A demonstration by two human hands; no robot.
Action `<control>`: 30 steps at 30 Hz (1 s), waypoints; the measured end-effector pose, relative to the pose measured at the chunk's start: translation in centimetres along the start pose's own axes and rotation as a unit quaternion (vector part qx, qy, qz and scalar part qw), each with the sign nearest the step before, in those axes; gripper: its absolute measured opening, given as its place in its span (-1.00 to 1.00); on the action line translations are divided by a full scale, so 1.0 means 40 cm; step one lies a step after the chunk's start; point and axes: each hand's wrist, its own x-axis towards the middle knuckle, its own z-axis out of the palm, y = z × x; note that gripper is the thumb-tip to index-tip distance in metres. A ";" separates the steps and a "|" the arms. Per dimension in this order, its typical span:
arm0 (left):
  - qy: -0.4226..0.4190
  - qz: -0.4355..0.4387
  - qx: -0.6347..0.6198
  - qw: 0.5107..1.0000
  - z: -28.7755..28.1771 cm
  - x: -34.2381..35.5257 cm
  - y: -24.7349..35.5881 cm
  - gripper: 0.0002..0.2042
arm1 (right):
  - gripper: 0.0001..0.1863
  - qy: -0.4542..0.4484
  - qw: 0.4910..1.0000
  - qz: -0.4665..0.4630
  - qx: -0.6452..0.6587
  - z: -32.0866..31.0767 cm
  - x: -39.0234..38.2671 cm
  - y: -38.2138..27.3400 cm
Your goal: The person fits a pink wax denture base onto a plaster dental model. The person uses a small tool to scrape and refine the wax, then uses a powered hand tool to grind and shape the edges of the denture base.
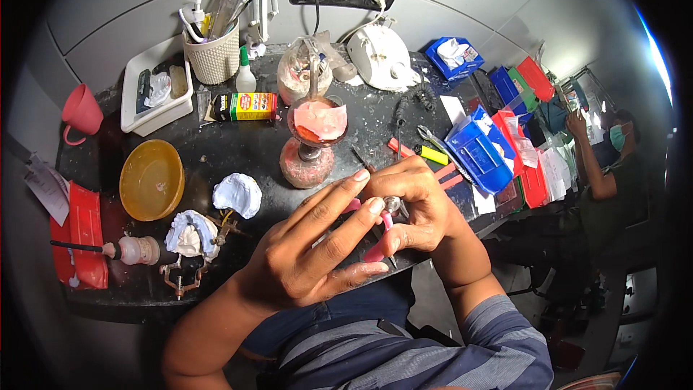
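Low in front of the black worktop, my two hands meet around a pink curved piece (377, 249), perhaps of wax. My left hand (303, 245) has its fingers stretched over the piece and its thumb below, seemingly bracing it; the contact is partly hidden. My right hand (411, 198) is closed around a slim metal tool (392, 204), whose pointed end sticks out below the thumb. The right thumb presses by the pink piece. Beyond my hands stands a glass burner (307, 166) under a metal dish holding a pink sheet (317, 120).
Left lie a pale blue dental cast (237, 196), casts on a brass articulator (189, 273), a brush (76, 247) and a yellow bowl (173, 180). Right are a yellow-green marker (434, 155) and blue bins (482, 162). Another person (613, 152) sits at far right.
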 end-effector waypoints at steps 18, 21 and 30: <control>-0.001 0.002 0.006 1.000 -0.003 0.002 0.002 -0.36 | -0.45 0.000 1.000 -0.008 -0.005 -0.002 -0.005 0.006; 0.000 0.001 -0.003 1.000 0.000 0.003 0.002 -0.36 | -0.45 -0.002 1.000 -0.005 -0.009 -0.007 -0.006 0.003; -0.003 -0.002 0.000 1.000 -0.001 0.000 0.000 -0.36 | -0.46 0.001 1.000 -0.007 -0.008 -0.003 -0.008 0.007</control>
